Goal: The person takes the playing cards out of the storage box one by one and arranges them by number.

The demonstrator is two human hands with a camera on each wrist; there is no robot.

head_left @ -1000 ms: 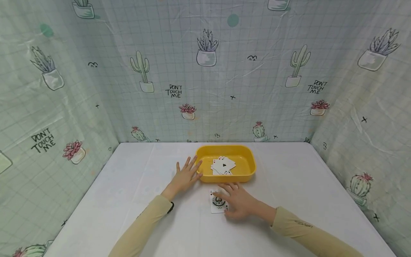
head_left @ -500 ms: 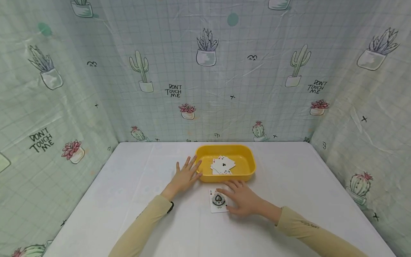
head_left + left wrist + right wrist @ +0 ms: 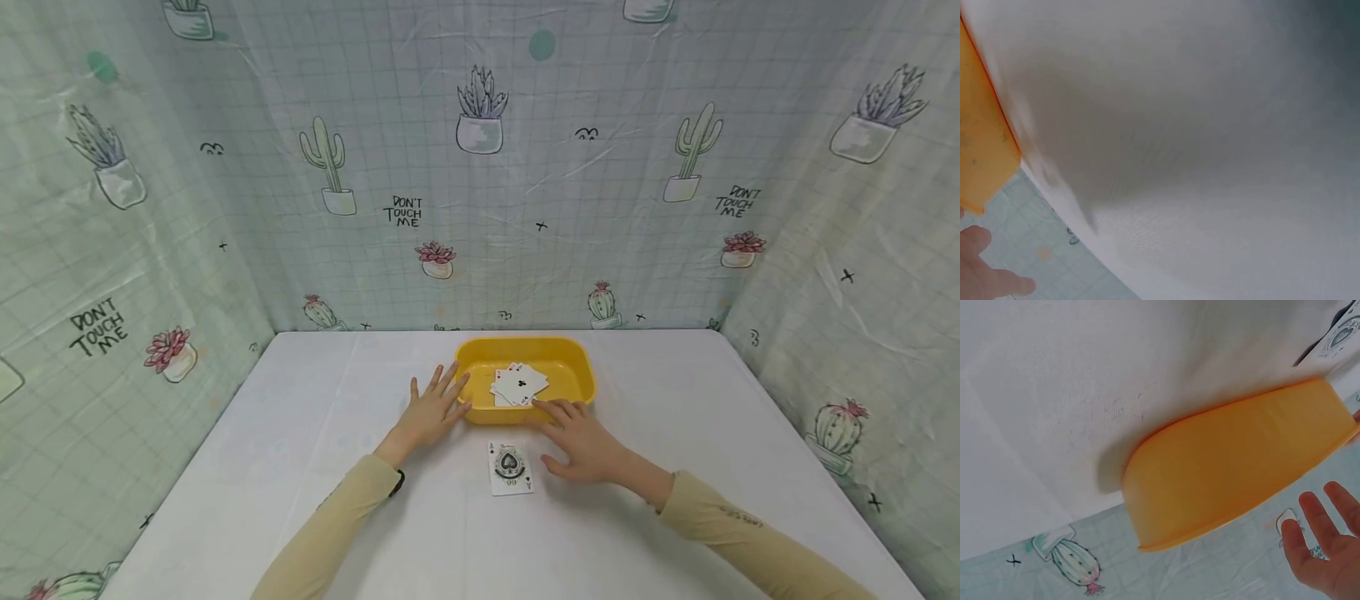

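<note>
Left hand at the left rim of the yellow tray, right hand by its near rim — apart from each other, fingers extended and spread, right-hand contact impossible to tell. On the table, just in front of the tray: one ace of spades, face up. Inside: overlapping pile of cards — club on top. Behind: cactus-print cloth.

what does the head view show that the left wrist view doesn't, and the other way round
Only the head view: white playing cards heaped in the yellow plastic tray, a white ace of spades on the white table, the right hand.
Only the left wrist view: small dark specks on the tray's outer wall.
Both: tray, table, left hand, pale green gridded cloth.
</note>
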